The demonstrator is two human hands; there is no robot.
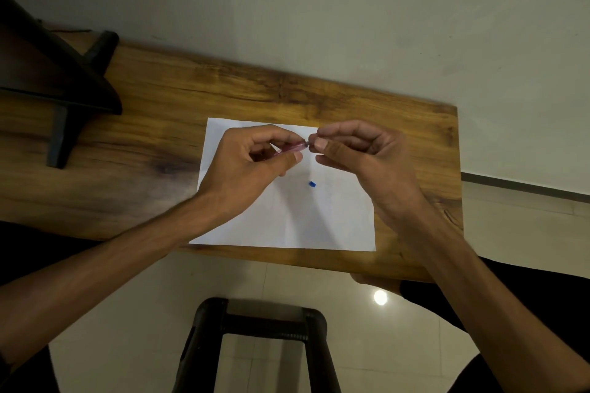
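Above a white sheet of paper (287, 217) on the wooden table (134, 150), both hands meet. My left hand (252, 166) pinches a thin pinkish, see-through pen barrel (292, 148) between thumb and fingers. My right hand (357, 153) pinches a small dark piece (309, 143) at the barrel's right end with thumb and forefinger. A tiny blue piece (312, 184) lies loose on the paper just below the hands. Most of the barrel is hidden inside my left hand.
A dark monitor on its black stand (60, 124) occupies the table's left end. A wall (319, 9) runs behind the table. A black stool frame (261, 329) stands on the tiled floor below the near table edge.
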